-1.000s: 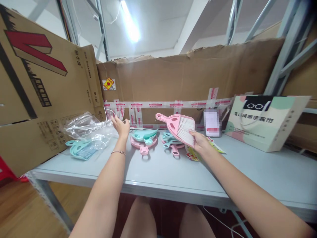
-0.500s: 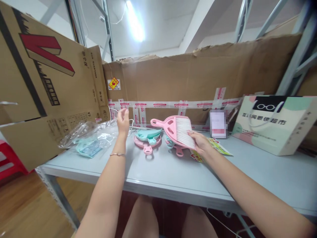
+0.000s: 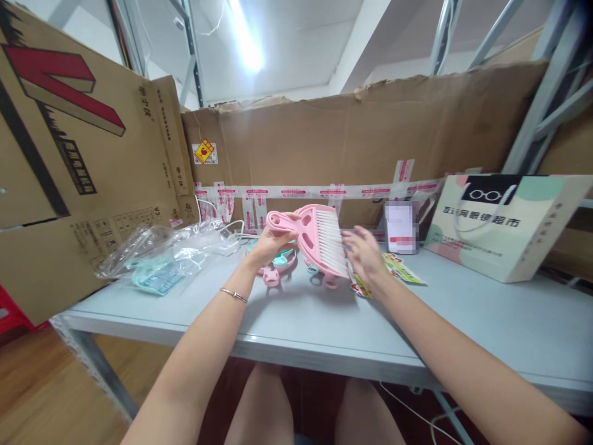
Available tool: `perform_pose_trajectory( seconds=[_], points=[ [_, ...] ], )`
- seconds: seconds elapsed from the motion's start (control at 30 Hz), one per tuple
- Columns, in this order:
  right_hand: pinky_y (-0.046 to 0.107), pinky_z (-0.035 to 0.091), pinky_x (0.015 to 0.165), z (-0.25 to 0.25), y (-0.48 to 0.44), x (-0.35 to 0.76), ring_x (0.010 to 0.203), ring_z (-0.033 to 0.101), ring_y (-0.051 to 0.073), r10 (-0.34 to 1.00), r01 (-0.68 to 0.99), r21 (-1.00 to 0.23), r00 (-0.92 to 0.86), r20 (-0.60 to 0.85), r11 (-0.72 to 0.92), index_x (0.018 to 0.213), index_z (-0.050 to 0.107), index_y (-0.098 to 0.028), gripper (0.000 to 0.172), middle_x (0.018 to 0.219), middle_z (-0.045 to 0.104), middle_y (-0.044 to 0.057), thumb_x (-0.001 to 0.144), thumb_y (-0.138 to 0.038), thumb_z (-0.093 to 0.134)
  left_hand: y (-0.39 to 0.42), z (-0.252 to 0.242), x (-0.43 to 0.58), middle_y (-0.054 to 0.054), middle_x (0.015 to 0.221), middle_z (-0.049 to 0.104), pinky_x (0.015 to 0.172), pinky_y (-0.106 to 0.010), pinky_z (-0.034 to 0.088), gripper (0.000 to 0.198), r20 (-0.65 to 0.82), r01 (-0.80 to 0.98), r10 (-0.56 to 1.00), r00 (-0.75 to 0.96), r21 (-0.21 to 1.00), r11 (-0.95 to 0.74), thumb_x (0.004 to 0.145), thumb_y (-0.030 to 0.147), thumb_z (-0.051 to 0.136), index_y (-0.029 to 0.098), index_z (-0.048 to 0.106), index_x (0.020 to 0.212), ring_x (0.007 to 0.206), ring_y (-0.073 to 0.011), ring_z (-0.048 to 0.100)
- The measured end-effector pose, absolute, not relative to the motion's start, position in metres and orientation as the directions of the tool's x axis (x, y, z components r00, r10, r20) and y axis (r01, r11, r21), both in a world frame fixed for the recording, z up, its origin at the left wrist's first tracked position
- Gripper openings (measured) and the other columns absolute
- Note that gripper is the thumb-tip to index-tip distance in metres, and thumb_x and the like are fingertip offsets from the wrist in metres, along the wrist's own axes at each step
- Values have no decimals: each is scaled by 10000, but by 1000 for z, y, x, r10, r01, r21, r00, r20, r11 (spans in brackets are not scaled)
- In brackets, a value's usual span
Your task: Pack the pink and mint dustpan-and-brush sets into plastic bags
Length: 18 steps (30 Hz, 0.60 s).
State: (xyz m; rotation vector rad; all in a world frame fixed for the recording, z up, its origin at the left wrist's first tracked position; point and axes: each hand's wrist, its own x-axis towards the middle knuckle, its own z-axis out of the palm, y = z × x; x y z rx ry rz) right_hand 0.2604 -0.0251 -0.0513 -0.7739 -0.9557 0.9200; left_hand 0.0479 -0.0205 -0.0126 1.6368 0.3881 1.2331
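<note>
A pink hand brush with white bristles is held above the table, its bristles toward the right. My left hand is closed around its handle. Just beyond the bristle tips is my right hand, fingers apart, slightly blurred and holding nothing. Beneath the brush lie pink and mint-green plastic pieces with ring-ended handles, such as a pink one and a green one; the brush and my left hand partly hide them. Colourful printed cards lie near my right wrist.
A clear plastic bag and a mint-green package lie at the left of the table. Cardboard boxes wall the left and back. A phone and a printed carton stand at the right.
My left hand has come down and right and taken the brush's handle. My right hand has let go of the bristle end. The brush has shifted slightly left.
</note>
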Motion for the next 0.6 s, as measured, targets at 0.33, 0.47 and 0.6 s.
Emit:
perform_pose_trajectory(
  seconds=[0.33, 0.47, 0.6],
  points=[
    [470, 293, 969, -40, -54, 240, 1135, 383, 275, 309, 649, -117, -189, 932, 751, 924, 589, -210, 185, 1165, 413, 99, 749, -269, 578, -36, -8, 67, -81, 1218, 564, 936, -336, 406, 352, 633, -254, 556, 540, 751, -609, 662, 254, 731, 199, 635, 996, 1199, -262, 449],
    [463, 348, 910, -37, -50, 252, 1059, 394, 262, 170, 654, -245, 177, 969, 716, 866, 546, -197, 104, 1031, 403, 97, 773, -244, 534, -21, -2, 50, -80, 1138, 618, 864, -308, 447, 256, 728, -308, 630, 269, 685, -660, 708, 302, 687, 176, 645, 927, 1092, -227, 534],
    [448, 383, 866, -38, -47, 261, 1043, 389, 258, 119, 677, -281, 277, 954, 680, 855, 554, -191, 120, 1026, 375, 101, 787, -288, 538, -10, 6, 28, -72, 1137, 623, 867, -313, 451, 364, 722, -448, 689, 59, 636, -628, 736, 357, 643, 194, 597, 1059, 1083, -213, 541]
  ],
)
